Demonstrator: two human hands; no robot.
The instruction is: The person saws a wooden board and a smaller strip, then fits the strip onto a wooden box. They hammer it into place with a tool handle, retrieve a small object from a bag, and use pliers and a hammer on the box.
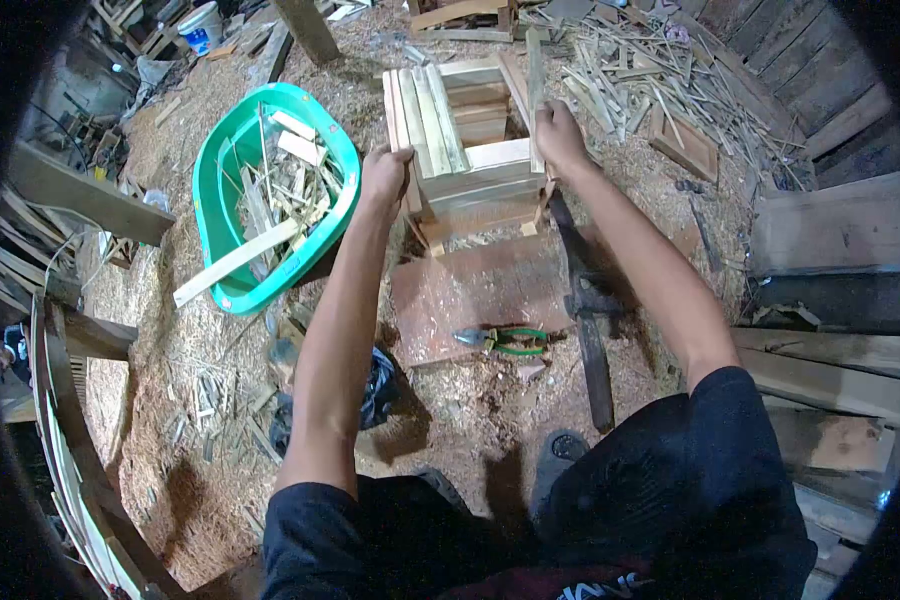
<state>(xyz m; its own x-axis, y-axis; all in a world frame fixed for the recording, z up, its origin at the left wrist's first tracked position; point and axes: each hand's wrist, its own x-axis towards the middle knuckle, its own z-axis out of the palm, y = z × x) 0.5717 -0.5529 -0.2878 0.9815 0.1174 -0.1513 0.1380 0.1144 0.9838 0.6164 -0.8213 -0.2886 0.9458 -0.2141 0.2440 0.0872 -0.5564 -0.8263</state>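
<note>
A small slatted wooden frame (475,185), like a stool or crate, stands in front of me. Several pale slats (432,120) lie side by side over its left part, and the right part is open between its rails. My left hand (385,180) is closed around the frame's near left edge. On the other side, my right hand (562,140) is closed on a narrow upright-looking slat (535,75) along the frame's right edge; its fingertips are partly hidden. Below the frame, pliers with green handles (518,342) lie by a reddish-brown board (435,300).
A green tub (210,215) full of wood scraps stands to the left, a long strip (235,262) jutting over its rim. Dark bars (595,370) lie right of the board. Offcuts (630,80) are heaped at the back right. Sawdust covers the floor; posts stand left.
</note>
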